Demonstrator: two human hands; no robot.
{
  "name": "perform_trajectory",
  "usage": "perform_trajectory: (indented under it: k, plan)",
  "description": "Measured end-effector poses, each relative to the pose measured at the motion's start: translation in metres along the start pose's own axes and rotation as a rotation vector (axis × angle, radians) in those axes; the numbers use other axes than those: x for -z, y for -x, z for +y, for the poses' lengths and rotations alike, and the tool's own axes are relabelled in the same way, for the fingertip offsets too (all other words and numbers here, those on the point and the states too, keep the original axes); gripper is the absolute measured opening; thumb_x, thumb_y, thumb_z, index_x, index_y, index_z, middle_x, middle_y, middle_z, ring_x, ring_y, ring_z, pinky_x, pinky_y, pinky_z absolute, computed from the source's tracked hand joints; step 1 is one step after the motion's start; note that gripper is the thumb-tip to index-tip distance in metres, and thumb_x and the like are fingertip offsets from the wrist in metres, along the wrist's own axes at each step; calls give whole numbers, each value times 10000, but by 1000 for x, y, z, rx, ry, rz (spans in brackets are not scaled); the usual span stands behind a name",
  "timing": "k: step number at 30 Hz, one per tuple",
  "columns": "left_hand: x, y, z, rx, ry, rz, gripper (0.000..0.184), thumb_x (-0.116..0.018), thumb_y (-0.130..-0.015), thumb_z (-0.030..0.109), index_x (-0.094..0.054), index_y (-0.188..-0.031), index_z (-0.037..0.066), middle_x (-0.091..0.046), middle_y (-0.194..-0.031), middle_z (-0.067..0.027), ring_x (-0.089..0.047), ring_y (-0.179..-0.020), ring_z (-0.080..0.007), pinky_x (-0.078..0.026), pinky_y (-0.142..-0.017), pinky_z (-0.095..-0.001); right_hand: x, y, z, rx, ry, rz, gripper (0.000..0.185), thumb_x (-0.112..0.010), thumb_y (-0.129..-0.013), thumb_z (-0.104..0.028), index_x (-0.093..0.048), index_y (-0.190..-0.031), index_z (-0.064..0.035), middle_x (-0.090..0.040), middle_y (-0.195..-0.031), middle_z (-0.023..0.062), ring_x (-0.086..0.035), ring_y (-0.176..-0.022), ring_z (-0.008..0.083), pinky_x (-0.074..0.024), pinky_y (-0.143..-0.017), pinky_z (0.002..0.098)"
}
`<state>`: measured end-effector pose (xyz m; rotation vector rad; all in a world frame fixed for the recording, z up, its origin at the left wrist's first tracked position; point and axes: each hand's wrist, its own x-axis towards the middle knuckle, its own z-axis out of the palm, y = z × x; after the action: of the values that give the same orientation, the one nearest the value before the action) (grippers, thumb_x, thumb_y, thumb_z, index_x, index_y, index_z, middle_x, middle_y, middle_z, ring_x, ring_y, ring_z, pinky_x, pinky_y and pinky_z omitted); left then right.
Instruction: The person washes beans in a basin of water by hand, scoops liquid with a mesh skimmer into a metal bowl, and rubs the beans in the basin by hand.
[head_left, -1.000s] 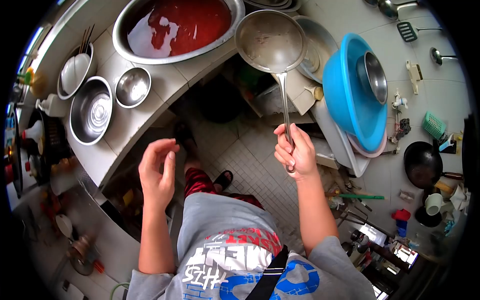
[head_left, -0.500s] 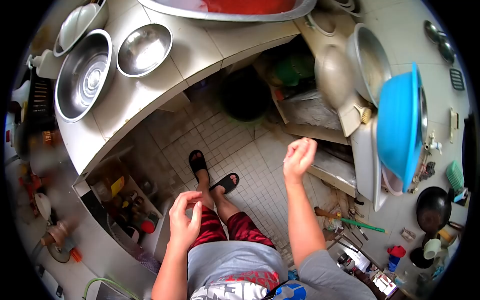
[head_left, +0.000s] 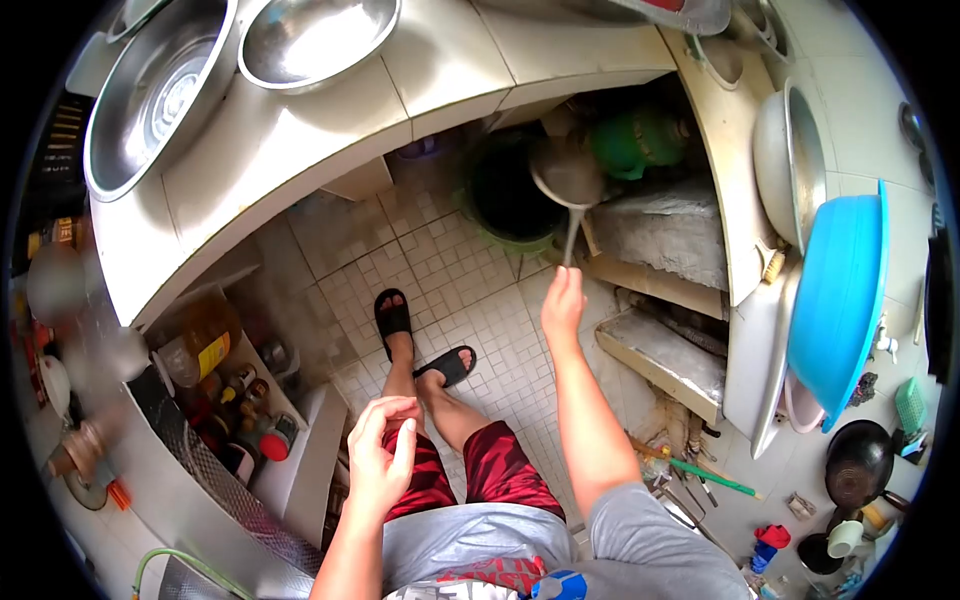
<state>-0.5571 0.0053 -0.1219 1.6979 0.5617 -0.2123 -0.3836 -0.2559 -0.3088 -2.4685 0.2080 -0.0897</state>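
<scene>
Down swings the ladle (head_left: 567, 177) from up near bench (head_left: 330, 115) height, now blurred at right edge of dark bin (head_left: 515, 242)! R hand (head_left: 564, 300) grips its handle (head_left: 573, 235); L hand (head_left: 384, 448) half-curled, nothing visible in it. Reach-down's done, ladle not yet set down; contents, can't tell.

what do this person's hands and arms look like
The left hand and right hand are bare, with no gloves or watch showing. Both forearms are uncovered. A plain grey short sleeve covers the right upper arm; the left sleeve is out of frame.
</scene>
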Motion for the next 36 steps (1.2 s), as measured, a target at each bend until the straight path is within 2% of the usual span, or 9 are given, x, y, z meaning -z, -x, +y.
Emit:
perform_trajectory:
  k: [5, 6, 8, 11, 14, 16, 19, 29, 36]
  plan:
    - [1, 3, -4, -4, 40, 37, 197, -571, -903, -66, -629, -1091, -51, -645, -1084, -147, -688, -978, -217, -556, -850, -315, 31, 6, -37, 17, -351, 253, 204, -402, -1063, -176, -446, -934, -24, -499, -646, 52, -493, -564, 138, -420, -509, 308]
    - [2, 1, -6, -3, 39, 35, 196, -575, -902, -63, -630, -1089, -51, -647, -1080, -148, -689, -976, -218, -556, -849, -315, 11, 3, -22, 108, -283, 264, 236, -396, -1067, -217, -468, -974, -12, -586, -682, 138, -587, -586, 259, -470, -541, 382]
    - [2, 3, -5, 13, 39, 23, 192, -583, -900, -56, -631, -1086, -52, -650, -1072, -151, -690, -970, -220, -556, -848, -315, -27, -4, 14, -186, 307, -207, 306, -386, -1067, -281, -514, -1027, -6, -657, -799, 256, -641, -723, 444, -495, -631, 505]
    - [9, 3, 14, -36, 30, 51, 178, -585, -902, -49, -639, -1072, -49, -657, -1071, -151, -690, -965, -226, -557, -846, -317, -19, 12, 11, -180, 73, -71, 367, -375, -1066, -336, -564, -1063, -22, -658, -861, 293, -594, -832, 538, -476, -730, 580]
    - [18, 13, 25, -52, 44, 66, 173, -581, -909, -47, -639, -1071, -49, -656, -1077, -148, -689, -976, -217, -554, -862, -318, 58, 27, -22, -488, -556, -506, 376, -361, -1085, -370, -501, -891, -81, -520, -593, 84, -457, -413, 228, -379, -415, 364]
    - [23, 19, 34, -73, 56, 78, 170, -581, -911, -47, -640, -1070, -48, -656, -1074, -141, -686, -974, -207, -551, -864, -314, 119, 40, -85, -752, -1170, -650, 378, -331, -1097, -372, -455, -846, -118, -389, -555, -17, -325, -375, 80, -257, -375, 253]
    - [30, 27, 66, -142, 34, 84, 164, -598, -903, -44, -641, -1062, -46, -660, -1042, -146, -693, -922, -218, -558, -825, -312, 192, 52, -128, -893, -1616, -954, 389, -295, -1103, -375, -440, -862, -106, -339, -541, -29, -320, -366, 73, -273, -365, 242]
    - [27, 53, 186, -456, -80, -14, 147, -634, -903, -3, -630, -1046, -40, -653, -954, -136, -690, -839, -211, -561, -754, -306, 322, 82, -221, -637, -2103, -1324, 445, -282, -1102, -415, -496, -931, -65, -352, -560, -40, -326, -345, 32, -296, -380, 209]
    - [21, 43, 242, -546, -159, -81, 134, -629, -915, -4, -636, -1047, -30, -678, -994, -138, -703, -900, -225, -563, -796, -310, 352, 63, -240, -487, -1971, -1187, 469, -304, -1095, -448, -522, -941, -63, -337, -564, -28, -324, -368, 46, -285, -401, 219]
